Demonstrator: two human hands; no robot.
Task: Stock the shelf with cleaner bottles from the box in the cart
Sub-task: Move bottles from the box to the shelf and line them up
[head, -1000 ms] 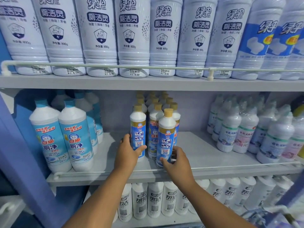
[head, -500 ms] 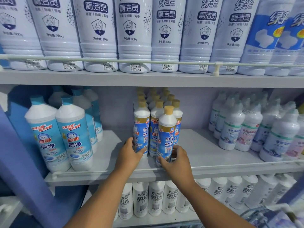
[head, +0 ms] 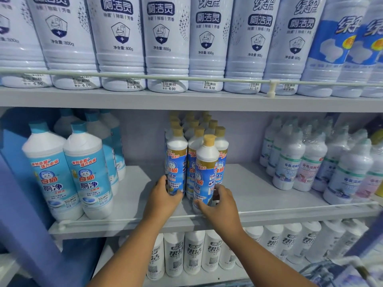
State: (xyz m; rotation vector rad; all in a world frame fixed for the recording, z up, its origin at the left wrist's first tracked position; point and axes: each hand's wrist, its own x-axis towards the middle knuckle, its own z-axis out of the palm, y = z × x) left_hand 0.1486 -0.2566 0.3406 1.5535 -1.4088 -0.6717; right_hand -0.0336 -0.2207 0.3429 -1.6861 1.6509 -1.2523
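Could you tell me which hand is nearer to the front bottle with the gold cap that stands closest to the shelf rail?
Right. The right hand has its grip on the front bottle low down; the left hand holds the neighbouring bottle to its left.

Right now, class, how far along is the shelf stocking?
Done: gold-capped bottles stand in rows on the middle shelf. In hand: left hand grips one front bottle, right hand another. Left: unclear; the box is out of view.

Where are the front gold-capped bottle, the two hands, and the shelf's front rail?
Front gold-capped bottle (head: 207, 162): head view, upper label.
Left hand (head: 163, 196): head view, back of hand.
Right hand (head: 221, 206): head view, back of hand.
Front rail (head: 290, 210): head view, bare bar.
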